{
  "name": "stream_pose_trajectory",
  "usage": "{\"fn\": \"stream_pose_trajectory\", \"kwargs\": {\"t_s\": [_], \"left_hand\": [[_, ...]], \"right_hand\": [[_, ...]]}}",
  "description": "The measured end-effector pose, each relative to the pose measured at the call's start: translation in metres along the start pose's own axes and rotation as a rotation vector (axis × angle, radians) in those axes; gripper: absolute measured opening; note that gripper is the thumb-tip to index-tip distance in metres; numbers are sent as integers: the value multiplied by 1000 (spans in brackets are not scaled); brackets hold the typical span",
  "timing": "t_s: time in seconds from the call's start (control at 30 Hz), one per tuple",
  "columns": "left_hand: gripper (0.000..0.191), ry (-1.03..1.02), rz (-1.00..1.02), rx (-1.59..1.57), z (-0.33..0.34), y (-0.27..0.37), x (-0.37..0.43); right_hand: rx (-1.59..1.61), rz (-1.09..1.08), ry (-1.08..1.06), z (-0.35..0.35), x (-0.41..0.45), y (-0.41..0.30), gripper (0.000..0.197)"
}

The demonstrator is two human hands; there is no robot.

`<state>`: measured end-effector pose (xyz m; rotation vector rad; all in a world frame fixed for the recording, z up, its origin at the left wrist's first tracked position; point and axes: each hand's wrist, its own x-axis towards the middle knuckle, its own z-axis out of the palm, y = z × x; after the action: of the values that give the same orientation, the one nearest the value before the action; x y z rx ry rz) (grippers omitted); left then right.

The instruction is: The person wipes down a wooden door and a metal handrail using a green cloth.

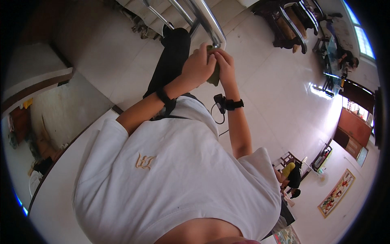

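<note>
My left hand point(200, 66) and my right hand point(226, 62) meet in front of me, both gripping a small olive-green cloth point(214, 76). One end of the cloth hangs below my fingers; the rest is partly hidden by them. Just beyond my fingertips is the bent lower end of a shiny metal stair handrail point(213, 32). Whether the cloth touches the rail cannot be made out. A black strap point(166, 99) circles my left wrist. On my right wrist a black band point(234, 104) carries a small device with a cable.
Stair steps point(158, 13) rise behind the railing. A dark carved wooden armchair point(289, 26) stands on the tiled floor point(268, 79) at upper right. Two people point(347, 58) point(292, 175) are farther off on the right, one near a glass-topped table point(333, 58). A framed picture point(336, 192) hangs at lower right.
</note>
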<state>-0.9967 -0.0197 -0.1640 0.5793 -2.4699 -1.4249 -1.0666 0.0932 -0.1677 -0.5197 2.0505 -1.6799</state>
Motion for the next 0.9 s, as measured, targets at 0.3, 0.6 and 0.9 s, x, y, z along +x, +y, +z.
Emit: {"fn": "stream_pose_trajectory", "kwargs": {"t_s": [0.3, 0.6, 0.9], "left_hand": [[44, -55, 224, 15, 3, 8, 18], [19, 113, 178, -310, 7, -63, -24], [23, 40, -105, -401, -10, -18, -43]], "right_hand": [[89, 15, 218, 8, -21, 17, 31], [-898, -540, 322, 47, -37, -52, 21], [108, 178, -49, -3, 5, -12, 15]]}}
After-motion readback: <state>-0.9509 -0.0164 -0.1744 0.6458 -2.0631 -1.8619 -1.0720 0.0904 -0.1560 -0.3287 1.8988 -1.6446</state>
